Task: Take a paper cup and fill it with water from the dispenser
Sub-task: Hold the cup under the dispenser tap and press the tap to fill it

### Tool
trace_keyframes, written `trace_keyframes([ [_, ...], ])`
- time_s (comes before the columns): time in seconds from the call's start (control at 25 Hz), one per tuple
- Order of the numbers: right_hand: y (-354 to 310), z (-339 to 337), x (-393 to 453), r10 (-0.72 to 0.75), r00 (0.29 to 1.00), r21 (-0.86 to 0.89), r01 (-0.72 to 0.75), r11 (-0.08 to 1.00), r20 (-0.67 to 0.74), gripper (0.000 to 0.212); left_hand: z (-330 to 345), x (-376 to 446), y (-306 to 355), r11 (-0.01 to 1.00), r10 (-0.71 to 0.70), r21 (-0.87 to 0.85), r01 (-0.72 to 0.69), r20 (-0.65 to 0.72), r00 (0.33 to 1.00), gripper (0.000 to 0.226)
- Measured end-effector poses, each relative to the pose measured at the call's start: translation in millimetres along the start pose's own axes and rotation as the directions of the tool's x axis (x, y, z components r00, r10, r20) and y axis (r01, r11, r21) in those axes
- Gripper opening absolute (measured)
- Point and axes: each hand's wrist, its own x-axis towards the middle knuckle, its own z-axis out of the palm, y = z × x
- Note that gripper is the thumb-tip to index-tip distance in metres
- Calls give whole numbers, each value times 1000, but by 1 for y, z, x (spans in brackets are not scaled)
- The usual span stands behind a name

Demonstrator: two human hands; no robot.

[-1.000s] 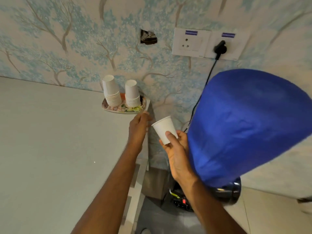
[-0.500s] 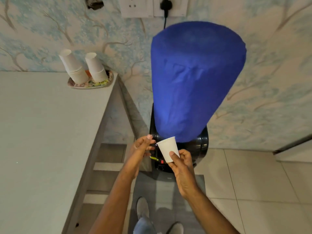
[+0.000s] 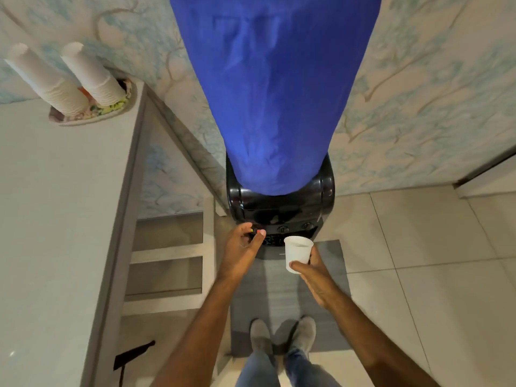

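A: Small white paper cup (image 3: 297, 254) — thin, light, crushes easily, prob slippery when wet. Right hand (image 3: 314, 270) has its fingers (image 3: 296, 266) clamped low on the wall, cup upright by the black water dispenser (image 3: 279, 210).

B: Vs 0.5 s ago?

A: Cup lower, nearer the taps. Left hand (image 3: 242, 248) fingers now pinched on a tap knob (image 3: 256, 229).

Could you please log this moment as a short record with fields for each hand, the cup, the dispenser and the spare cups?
left hand: fingers on the leftmost tap knob of the dispenser
right hand: holds the cup from below and the side
cup: upright, in front of the taps; contents cannot be told
dispenser: black, on the floor, bottle under a blue cover
spare cups: two upside-down stacks on a plate on the counter
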Motion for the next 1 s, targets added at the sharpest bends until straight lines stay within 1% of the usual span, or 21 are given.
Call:
trace_keyframes([
  [0.12, 29, -7, 27, 67, 998, 37, -68, 997, 17, 105, 7, 15, -13, 973, 100, 212, -89, -41, 994, 49],
  [0.2, 43, -6, 43, 99, 995, 58, -101, 993, 26, 108, 7, 24, -22, 934, 203, 309, -178, -49, 978, 55],
  [0.28, 57, -2, 58, 118, 993, 81, -118, 990, 8, 104, 9, 32, -34, 894, 294, 368, -254, -55, 954, 59],
  [0.36, 69, 3, 72, 116, 992, 50, -113, 992, -52, 91, 10, 36, -45, 860, 347, 415, -296, -50, 937, 67],
  [0.44, 79, 8, 88, 72, 983, -56, -82, 995, -167, 73, 10, 43, -57, 843, 375, 433, -321, -45, 926, 74],
  [0.48, 86, 8, 98, 35, 970, -133, -69, 989, -239, 69, 12, 49, -63, 841, 386, 430, -330, -47, 922, 75],
  [0.56, 94, 7, 117, -48, 942, -325, -66, 943, -332, 72, 14, 61, -70, 861, 388, 391, -325, -93, 917, 77],
  [0.64, 103, 4, 135, -127, 931, -488, -61, 871, -342, 76, 20, 70, -73, 876, 400, 350, -331, -145, 905, 78],
  [0.68, 108, 3, 144, -146, 931, -515, -50, 856, -334, 75, 24, 74, -77, 872, 420, 345, -346, -167, 892, 79],
  [0.84, 127, 2, 180, -209, 923, -516, 13, 856, -324, 67, 34, 90, -88, 821, 525, 375, -430, -201, 827, 78],
  [1.0, 141, 3, 212, -232, 925, -533, 39, 845, -300, 69, 35, 98, -101, 733, 633, 459, -501, -192, 750, 77],
])
